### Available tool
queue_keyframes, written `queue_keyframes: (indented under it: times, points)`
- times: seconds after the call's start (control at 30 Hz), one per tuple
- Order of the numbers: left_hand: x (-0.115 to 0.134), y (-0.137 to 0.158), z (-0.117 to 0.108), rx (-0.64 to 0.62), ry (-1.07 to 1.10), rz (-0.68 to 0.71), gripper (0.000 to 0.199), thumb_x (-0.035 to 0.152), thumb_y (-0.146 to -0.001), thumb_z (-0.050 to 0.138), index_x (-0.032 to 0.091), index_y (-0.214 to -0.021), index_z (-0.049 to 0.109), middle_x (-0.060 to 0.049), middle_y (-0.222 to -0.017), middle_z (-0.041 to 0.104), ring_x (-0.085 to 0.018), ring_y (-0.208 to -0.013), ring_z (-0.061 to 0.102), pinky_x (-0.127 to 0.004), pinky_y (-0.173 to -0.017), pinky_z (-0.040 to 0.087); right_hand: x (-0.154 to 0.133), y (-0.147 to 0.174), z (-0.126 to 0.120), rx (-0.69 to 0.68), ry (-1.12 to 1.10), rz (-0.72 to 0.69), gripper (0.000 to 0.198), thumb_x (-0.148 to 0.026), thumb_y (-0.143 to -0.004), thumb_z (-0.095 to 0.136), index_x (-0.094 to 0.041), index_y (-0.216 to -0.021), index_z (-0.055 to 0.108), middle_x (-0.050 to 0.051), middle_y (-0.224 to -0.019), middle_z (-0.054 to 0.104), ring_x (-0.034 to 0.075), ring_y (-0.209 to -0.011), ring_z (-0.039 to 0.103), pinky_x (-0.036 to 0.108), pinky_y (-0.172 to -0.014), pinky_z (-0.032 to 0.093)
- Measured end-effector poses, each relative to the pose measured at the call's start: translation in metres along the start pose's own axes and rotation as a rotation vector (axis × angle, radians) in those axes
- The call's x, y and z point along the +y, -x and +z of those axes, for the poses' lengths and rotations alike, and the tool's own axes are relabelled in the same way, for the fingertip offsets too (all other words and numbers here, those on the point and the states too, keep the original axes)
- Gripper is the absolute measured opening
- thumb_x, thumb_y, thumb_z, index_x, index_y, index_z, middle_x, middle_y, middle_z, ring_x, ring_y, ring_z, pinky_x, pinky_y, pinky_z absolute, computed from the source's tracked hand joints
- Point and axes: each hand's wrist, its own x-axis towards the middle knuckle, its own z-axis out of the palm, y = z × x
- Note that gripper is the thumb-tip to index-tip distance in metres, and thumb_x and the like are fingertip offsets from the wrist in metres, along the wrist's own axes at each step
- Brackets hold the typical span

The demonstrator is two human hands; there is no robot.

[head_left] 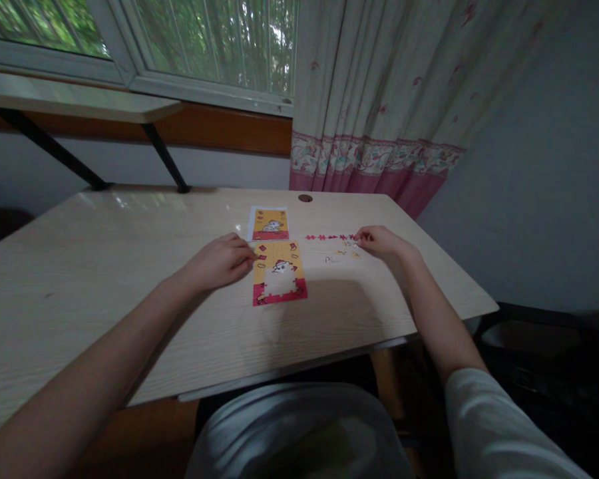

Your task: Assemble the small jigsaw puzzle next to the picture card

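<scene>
A partly filled jigsaw puzzle point(297, 263) lies flat on the table, yellow above and red below, with a dog in a red hat and a pale gap in its lower middle. The curled fingers of my left hand point(228, 261) press together at its left edge. On the right, my right hand point(379, 241) is closed in a pinch at the end of a row of red puzzle pieces point(322, 237). Its fingertips seem to grip one piece, mostly hidden. Several loose yellow and white puzzle pieces point(340, 252) lie just below the row.
A yellow and red picture card point(272, 225) with a white dog lies directly behind the puzzle. The wooden table point(180, 346) has a round cable hole point(305, 198) near its back edge. A raised shelf point(80, 96) stands at the back left, and a curtain point(374, 100) hangs behind.
</scene>
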Motion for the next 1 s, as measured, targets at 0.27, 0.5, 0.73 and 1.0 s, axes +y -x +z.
queue_keyframes:
  times: [0.27, 0.5, 0.73, 1.0]
  points:
    - [-0.001, 0.001, 0.001, 0.01, 0.002, 0.006, 0.03, 0.027, -0.088, 0.045, 0.016, -0.093, 0.071, -0.01, -0.087, 0.068, -0.023, -0.085, 0.056, -0.036, -0.079, 0.045, -0.002, 0.0, -0.001, -0.004, 0.047, 0.016, 0.021, -0.016, -0.08, 0.055, -0.013, -0.095, 0.071, 0.006, -0.079, 0.068, 0.012, -0.064, 0.053, 0.022, -0.061, 0.038]
    - [-0.001, 0.0, 0.002, 0.02, 0.03, -0.002, 0.031, 0.028, -0.088, 0.044, 0.016, -0.093, 0.072, -0.01, -0.088, 0.069, -0.024, -0.086, 0.056, -0.038, -0.08, 0.045, 0.009, -0.002, -0.001, -0.02, 0.066, 0.027, 0.02, -0.019, -0.083, 0.052, -0.014, -0.089, 0.071, 0.008, -0.083, 0.07, 0.015, -0.071, 0.058, 0.024, -0.066, 0.04]
    - [0.0, 0.0, 0.0, 0.009, 0.032, -0.01, 0.029, 0.027, -0.087, 0.045, 0.017, -0.092, 0.072, -0.009, -0.088, 0.068, -0.023, -0.085, 0.056, -0.036, -0.079, 0.044, 0.01, -0.002, 0.004, -0.076, -0.07, 0.07, 0.021, -0.026, -0.072, 0.062, -0.015, -0.09, 0.065, 0.0, -0.07, 0.061, 0.011, -0.059, 0.05, 0.022, -0.057, 0.038]
    - [0.0, -0.001, 0.0, -0.005, 0.007, 0.006, 0.03, 0.026, -0.088, 0.044, 0.015, -0.089, 0.071, -0.01, -0.085, 0.068, -0.024, -0.084, 0.056, -0.037, -0.079, 0.044, 0.013, -0.005, 0.006, -0.038, -0.174, 0.046, 0.016, -0.022, -0.064, 0.063, -0.017, -0.079, 0.06, 0.001, -0.072, 0.061, 0.011, -0.062, 0.051, 0.022, -0.058, 0.038]
